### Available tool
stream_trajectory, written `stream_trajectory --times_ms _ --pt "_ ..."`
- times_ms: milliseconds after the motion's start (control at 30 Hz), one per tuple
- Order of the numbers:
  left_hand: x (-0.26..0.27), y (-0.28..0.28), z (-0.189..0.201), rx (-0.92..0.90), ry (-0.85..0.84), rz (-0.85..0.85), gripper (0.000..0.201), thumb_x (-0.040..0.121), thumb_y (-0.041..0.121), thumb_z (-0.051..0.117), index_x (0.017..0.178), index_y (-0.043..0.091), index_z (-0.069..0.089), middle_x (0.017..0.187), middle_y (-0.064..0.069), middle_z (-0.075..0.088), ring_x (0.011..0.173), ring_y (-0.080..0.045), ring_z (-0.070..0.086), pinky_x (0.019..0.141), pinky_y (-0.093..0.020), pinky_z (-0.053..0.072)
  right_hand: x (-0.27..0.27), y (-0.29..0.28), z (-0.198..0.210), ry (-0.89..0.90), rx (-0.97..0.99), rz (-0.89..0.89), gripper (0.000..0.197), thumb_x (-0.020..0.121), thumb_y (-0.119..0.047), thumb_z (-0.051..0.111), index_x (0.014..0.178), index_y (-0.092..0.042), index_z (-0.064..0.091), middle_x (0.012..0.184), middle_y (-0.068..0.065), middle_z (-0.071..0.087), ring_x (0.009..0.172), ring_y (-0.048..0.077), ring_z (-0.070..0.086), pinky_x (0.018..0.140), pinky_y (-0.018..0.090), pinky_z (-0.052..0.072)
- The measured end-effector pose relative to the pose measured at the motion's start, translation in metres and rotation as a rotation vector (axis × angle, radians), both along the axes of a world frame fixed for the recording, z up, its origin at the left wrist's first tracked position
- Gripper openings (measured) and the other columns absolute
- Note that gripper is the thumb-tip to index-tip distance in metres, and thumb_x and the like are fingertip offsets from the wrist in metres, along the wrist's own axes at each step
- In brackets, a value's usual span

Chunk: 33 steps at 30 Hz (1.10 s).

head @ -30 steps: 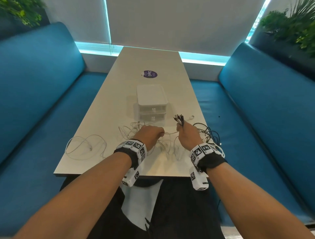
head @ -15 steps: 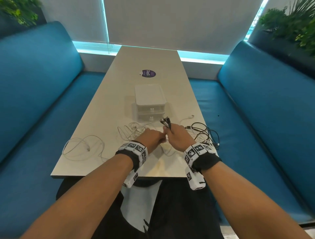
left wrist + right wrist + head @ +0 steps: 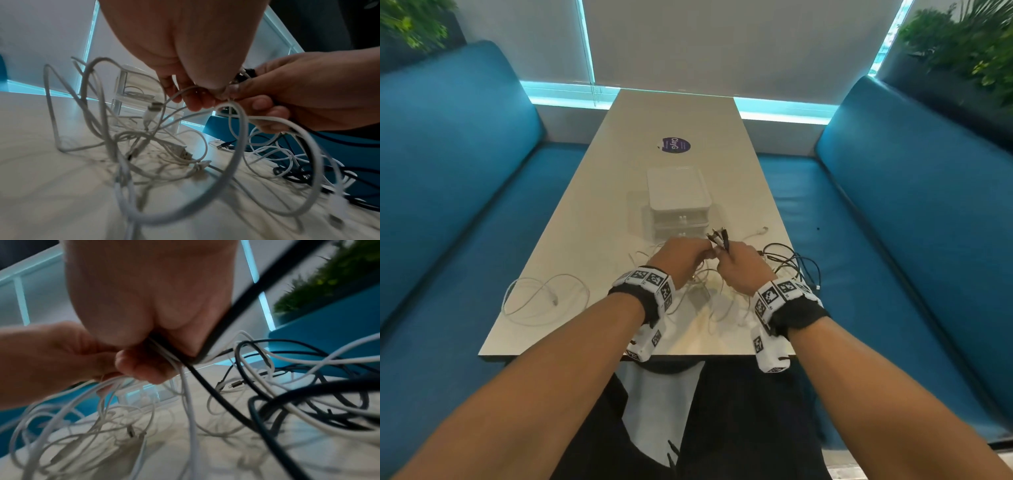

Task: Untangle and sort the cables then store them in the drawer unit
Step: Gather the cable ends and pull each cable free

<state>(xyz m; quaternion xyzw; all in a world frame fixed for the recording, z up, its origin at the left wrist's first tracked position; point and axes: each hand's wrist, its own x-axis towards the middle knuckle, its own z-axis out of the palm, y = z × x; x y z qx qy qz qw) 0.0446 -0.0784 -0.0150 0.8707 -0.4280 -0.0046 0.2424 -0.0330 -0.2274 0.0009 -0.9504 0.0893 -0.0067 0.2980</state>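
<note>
Between two blue upholstered benches (image 3: 465,178), you are working at a long pale rectangular table (image 3: 592,212), and the task is sitting at an early stage. Your right hand (image 3: 741,265) is gripping a gathered bundle of black and white cable ends (image 3: 719,237), plugs fanning upward, and your left hand (image 3: 681,260) is pinching a white strand right against it, fingertips of both hands meeting. Most of the white cable tangle (image 3: 131,146) is lying loose on the table under your wrists, the black cable loops (image 3: 796,263) are trailing beside your right wrist, and one white cable loop (image 3: 544,298) is resting apart at the left. The small white two-drawer unit (image 3: 678,205) is standing just beyond your hands, drawers closed; the left wrist view is showing some white cable already inside. Compared with a second ago, your hands are closing together from apart, and the bundle is sitting lower.
</note>
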Motion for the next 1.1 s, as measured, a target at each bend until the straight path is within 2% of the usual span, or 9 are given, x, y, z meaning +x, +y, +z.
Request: stream_trajectory --times_ms 133,300,433,533,633,767,867,967,1100 --pt "0.004 0.002 -0.003 -0.043 0.009 0.015 0.017 0.097 0.011 0.052 0.091 0.018 0.067 0.083 0.0 0.069 0.076 -0.024 0.063 0.07 -0.039 0.052 0.0 -0.009 0.002 0.016 0.007 0.024 0.027 0.102 -0.027 0.044 0.104 -0.016 0.069 0.09 0.005 0.068 0.084 0.024 0.062 0.072 0.031 0.041" --pt "0.005 -0.003 -0.006 0.037 -0.159 0.109 0.021 0.104 0.029 0.047 0.094 0.019 0.063 0.089 0.002 0.069 0.082 -0.028 0.06 0.083 -0.035 0.042 -0.002 -0.018 -0.005 -0.045 -0.389 0.017 0.024 0.104 -0.034 0.04 0.113 -0.016 0.052 0.086 0.01 0.061 0.075 0.032 0.06 0.063 0.037 0.046" --pt "0.011 -0.004 -0.008 0.167 -0.319 0.143 0.016 0.102 0.018 0.05 0.093 0.027 0.06 0.087 0.01 0.067 0.081 -0.02 0.063 0.088 -0.034 0.027 -0.009 -0.031 -0.007 -0.032 -0.574 -0.097 0.019 0.104 -0.026 0.038 0.115 -0.014 0.048 0.084 0.01 0.063 0.072 0.032 0.063 0.061 0.039 0.052" --pt "0.012 -0.003 -0.006 0.203 -0.325 0.176 0.017 0.104 0.027 0.045 0.094 0.029 0.059 0.085 0.008 0.066 0.084 -0.019 0.061 0.092 -0.037 0.026 -0.013 -0.04 -0.007 -0.005 -0.631 -0.163 0.016 0.1 -0.015 0.039 0.112 -0.012 0.048 0.086 0.011 0.064 0.074 0.033 0.065 0.058 0.036 0.047" --pt "0.011 -0.001 -0.008 0.229 -0.344 0.179 0.02 0.105 0.03 0.041 0.1 0.027 0.06 0.091 0.007 0.066 0.088 -0.02 0.06 0.098 -0.041 0.029 -0.014 -0.043 -0.004 0.033 -0.601 -0.217 0.018 0.098 -0.012 0.038 0.112 -0.012 0.05 0.09 0.013 0.063 0.078 0.034 0.065 0.061 0.038 0.048" --pt "0.011 0.0 -0.011 0.228 -0.297 0.156 0.018 0.105 0.023 0.041 0.1 0.027 0.058 0.092 0.007 0.067 0.078 -0.02 0.058 0.102 -0.039 0.03 -0.011 -0.036 0.002 -0.046 -0.399 -0.249 0.021 0.104 -0.026 0.037 0.109 -0.012 0.051 0.09 0.013 0.063 0.078 0.034 0.061 0.065 0.04 0.049" --pt "0.009 -0.001 -0.013 0.27 -0.28 0.136 0.018 0.104 0.022 0.042 0.1 0.026 0.059 0.094 0.005 0.068 0.078 -0.022 0.058 0.099 -0.039 0.032 -0.005 -0.021 0.001 -0.108 -0.304 -0.142 0.026 0.105 -0.032 0.038 0.11 -0.012 0.054 0.089 0.015 0.065 0.073 0.034 0.059 0.064 0.039 0.048" --pt "0.004 -0.005 -0.01 0.272 -0.263 0.103 0.022 0.106 0.026 0.038 0.103 0.025 0.06 0.096 0.003 0.069 0.081 -0.023 0.06 0.1 -0.039 0.031 -0.001 -0.006 -0.007 -0.074 -0.243 0.026 0.025 0.103 -0.029 0.043 0.111 -0.011 0.059 0.094 0.017 0.068 0.084 0.037 0.063 0.067 0.037 0.047" --pt "0.004 -0.003 -0.011 0.266 -0.258 0.069 0.024 0.107 0.025 0.038 0.11 0.025 0.062 0.099 0.005 0.066 0.087 -0.023 0.061 0.103 -0.037 0.03 0.003 -0.003 -0.014 -0.045 -0.164 0.074 0.023 0.102 -0.027 0.046 0.113 -0.014 0.062 0.096 0.014 0.071 0.086 0.034 0.064 0.068 0.037 0.047"
